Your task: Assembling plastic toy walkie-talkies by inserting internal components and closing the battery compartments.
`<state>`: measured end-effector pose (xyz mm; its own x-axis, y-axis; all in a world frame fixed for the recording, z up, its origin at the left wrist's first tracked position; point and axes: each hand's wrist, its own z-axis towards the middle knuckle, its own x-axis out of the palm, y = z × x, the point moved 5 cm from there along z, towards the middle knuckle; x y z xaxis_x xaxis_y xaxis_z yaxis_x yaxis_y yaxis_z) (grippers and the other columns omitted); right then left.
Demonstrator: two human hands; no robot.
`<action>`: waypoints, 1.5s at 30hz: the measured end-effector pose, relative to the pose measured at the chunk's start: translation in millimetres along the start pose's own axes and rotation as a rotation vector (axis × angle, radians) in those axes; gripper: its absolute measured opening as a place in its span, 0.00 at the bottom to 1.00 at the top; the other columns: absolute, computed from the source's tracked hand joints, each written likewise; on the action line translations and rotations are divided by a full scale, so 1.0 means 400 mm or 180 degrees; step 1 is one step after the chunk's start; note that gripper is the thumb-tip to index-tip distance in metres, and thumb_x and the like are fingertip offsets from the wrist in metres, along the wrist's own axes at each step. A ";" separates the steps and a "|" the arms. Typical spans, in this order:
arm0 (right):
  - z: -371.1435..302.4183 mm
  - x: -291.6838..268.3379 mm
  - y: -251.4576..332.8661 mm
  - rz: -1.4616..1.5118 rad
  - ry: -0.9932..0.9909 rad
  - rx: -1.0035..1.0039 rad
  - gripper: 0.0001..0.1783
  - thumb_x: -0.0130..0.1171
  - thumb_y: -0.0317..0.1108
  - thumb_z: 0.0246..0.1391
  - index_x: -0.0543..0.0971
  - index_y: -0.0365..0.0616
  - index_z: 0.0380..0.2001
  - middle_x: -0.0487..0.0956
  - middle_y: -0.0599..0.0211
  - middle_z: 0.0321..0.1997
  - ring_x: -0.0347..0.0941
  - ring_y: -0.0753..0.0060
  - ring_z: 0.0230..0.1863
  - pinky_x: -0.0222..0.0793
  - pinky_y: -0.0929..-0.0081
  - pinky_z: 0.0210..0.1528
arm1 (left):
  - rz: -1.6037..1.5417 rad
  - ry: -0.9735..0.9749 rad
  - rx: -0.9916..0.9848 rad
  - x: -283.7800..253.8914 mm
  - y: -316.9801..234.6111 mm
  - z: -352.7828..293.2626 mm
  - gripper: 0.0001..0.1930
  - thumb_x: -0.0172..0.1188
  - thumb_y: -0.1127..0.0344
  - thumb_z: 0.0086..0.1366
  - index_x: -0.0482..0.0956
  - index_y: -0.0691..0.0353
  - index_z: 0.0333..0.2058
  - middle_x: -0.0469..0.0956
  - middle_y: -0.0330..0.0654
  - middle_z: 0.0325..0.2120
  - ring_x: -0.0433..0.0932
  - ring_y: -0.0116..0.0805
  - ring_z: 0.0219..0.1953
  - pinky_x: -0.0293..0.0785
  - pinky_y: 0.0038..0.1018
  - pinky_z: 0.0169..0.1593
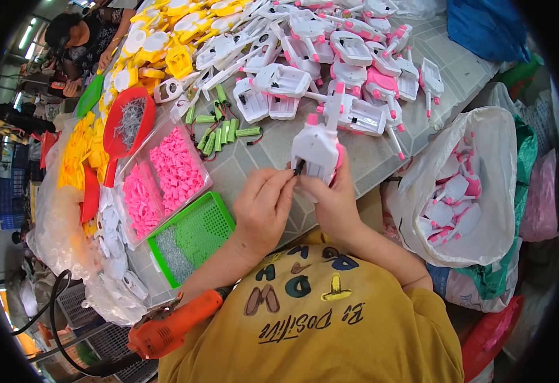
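Note:
My right hand (pixel 343 203) grips a white plastic device housing (pixel 314 148) with pink trim, held upright over the near edge of the table. At the housing's lower opening, the fingertips of my left hand (pixel 261 207) are pinched on a small black part (pixel 298 168); its exact kind is too small to make out. Beyond my hands lie several green battery packs (pixel 227 131) with short wires. Past them spreads a heap of similar white and pink housings (pixel 353 48), some with their hollow compartments facing up.
Left of my hands stand a green perforated basket (pixel 227 219) of small metal pieces, a tray of pink parts (pixel 176 161) and a red scoop (pixel 114 145). An orange power screwdriver (pixel 177 324) lies by my left forearm. A white sack (pixel 490 246) of housings stands right. Another person (pixel 94 35) works far left.

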<state>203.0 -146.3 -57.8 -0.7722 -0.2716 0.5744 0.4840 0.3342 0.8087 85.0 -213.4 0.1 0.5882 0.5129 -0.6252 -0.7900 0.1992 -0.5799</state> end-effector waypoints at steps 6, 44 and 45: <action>0.016 -0.002 0.007 0.0955 -0.0092 0.0487 0.38 0.58 0.17 0.52 0.61 0.48 0.65 0.75 0.58 0.55 0.78 0.59 0.54 0.75 0.61 0.57 | 0.0026 0.0584 0.0209 0.012 -0.010 -0.009 0.18 0.61 0.83 0.59 0.80 0.66 0.48 0.74 0.51 0.42 0.78 0.44 0.39 0.76 0.30 0.40; -0.007 0.002 -0.018 0.0974 0.0464 0.1128 0.32 0.48 0.44 0.65 0.59 0.55 0.71 0.69 0.67 0.65 0.67 0.67 0.64 0.65 0.59 0.63 | -0.1382 0.0808 -0.1618 0.058 0.051 0.028 0.11 0.68 0.72 0.62 0.76 0.65 0.41 0.82 0.44 0.26 0.82 0.28 0.28 0.78 0.27 0.33; -0.009 0.003 -0.016 0.0969 0.0469 0.1126 0.32 0.48 0.44 0.65 0.59 0.55 0.71 0.69 0.67 0.65 0.67 0.67 0.64 0.65 0.59 0.63 | -0.1384 0.0802 -0.1614 0.055 0.050 0.029 0.11 0.68 0.72 0.62 0.76 0.65 0.41 0.82 0.44 0.26 0.82 0.28 0.28 0.78 0.27 0.33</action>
<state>200.5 -151.9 -61.7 -0.5384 -0.2303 0.8106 0.4896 0.6974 0.5233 80.2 -188.4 -19.4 0.9022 0.2546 -0.3483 -0.3330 -0.1023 -0.9374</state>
